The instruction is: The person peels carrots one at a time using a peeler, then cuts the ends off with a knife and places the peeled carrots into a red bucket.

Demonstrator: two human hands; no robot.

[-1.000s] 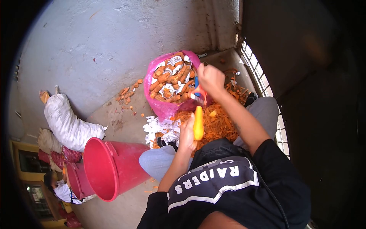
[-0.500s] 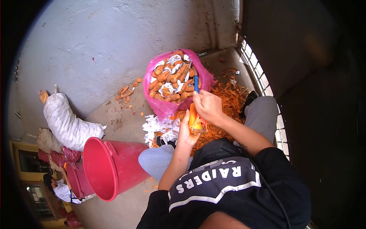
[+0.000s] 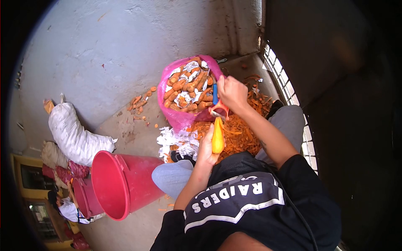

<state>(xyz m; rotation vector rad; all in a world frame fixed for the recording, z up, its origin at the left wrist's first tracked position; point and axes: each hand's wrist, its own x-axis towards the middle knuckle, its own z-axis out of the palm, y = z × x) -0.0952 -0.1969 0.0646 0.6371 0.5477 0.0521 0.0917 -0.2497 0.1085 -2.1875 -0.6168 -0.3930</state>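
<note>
My left hand [image 3: 206,149] is closed around a carrot [image 3: 217,138], bright yellow-orange and smooth on the side that shows. In my right hand [image 3: 233,93] is a peeler [image 3: 215,94] with a blue handle and an orange-red Y-shaped head. The peeler's head sits right at the far tip of the carrot. Beyond both hands stands a pink mesh sack [image 3: 181,120], full of unpeeled carrots [image 3: 179,85] with crumpled white paper among them. Below my hands, a heap of orange peelings [image 3: 245,136] covers the floor between my legs.
Crumpled white paper [image 3: 178,138] lies by my left foot. A large red bucket [image 3: 140,178] stands to the left, with another bucket [image 3: 88,196] behind it. Beyond are a filled white sack [image 3: 75,134], several carrot pieces [image 3: 139,101] by the wall, and a person [image 3: 69,209].
My right hand has moved away from me with the peeler, from the near part of the carrot to beyond its tip. More of the carrot shows now; my left hand has barely moved.
</note>
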